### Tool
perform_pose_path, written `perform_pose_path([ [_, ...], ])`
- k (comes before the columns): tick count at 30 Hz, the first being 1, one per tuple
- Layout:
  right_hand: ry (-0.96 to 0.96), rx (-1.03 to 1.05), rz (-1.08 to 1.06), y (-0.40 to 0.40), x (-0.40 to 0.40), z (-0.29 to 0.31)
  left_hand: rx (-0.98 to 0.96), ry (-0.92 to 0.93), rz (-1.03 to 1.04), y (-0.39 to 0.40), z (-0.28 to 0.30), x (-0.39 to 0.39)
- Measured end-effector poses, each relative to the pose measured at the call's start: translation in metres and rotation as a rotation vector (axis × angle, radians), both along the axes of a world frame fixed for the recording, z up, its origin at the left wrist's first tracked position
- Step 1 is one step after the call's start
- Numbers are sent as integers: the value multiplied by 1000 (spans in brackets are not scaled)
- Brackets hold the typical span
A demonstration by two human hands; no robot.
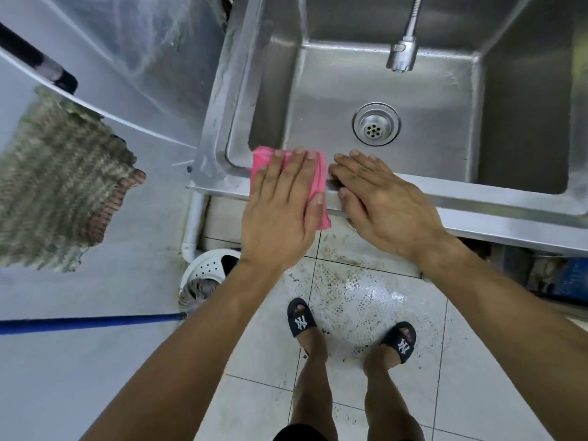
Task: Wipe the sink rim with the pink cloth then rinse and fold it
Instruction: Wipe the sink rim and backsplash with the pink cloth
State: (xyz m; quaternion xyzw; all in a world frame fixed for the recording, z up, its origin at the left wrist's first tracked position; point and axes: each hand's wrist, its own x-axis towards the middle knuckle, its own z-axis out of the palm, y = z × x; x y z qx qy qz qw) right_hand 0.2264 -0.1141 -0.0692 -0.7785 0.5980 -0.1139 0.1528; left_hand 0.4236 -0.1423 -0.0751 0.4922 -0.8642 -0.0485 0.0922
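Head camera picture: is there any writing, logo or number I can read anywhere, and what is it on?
"NY": white interlocked letters on the left slipper.
"NY": the same white logo on the right slipper.
Blue item under the sink: any print is too blurred to read.
Nothing else carries readable text.

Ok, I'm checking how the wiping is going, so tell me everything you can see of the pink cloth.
The pink cloth is a small, bright pink rag of soft-looking fabric, lying flat over the front rim of the steel sink, near its front left corner. Its far edge reaches the basin's edge and a corner hangs down over the rim's front. The left hand presses it flat with straight fingers, covering most of it. The right hand rests on the rim just beside it.
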Motion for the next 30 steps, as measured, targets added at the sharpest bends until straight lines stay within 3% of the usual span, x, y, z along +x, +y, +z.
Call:
perform_pose_path([
  [2,10,-20,-10,3,1,-1,6,-96,-187,-21,5,43],
  [6,52,23,39,-2,7,2,44,-181,-89,-71,16,111],
  [10,103,46,100,-18,41,3,17,-90,98,-46,7,80],
  [16,145,43,226,-36,62,-1,21,-97,-86,-64,9,104],
  [22,152,33,115,-32,77,0,40,29,224,-39,3,74],
  [27,130,29,133,-36,79,-2,42,-24,40,-56,4,100],
  [30,77,20,152,-39,80,-4,95,5,112,-78,10,105],
])
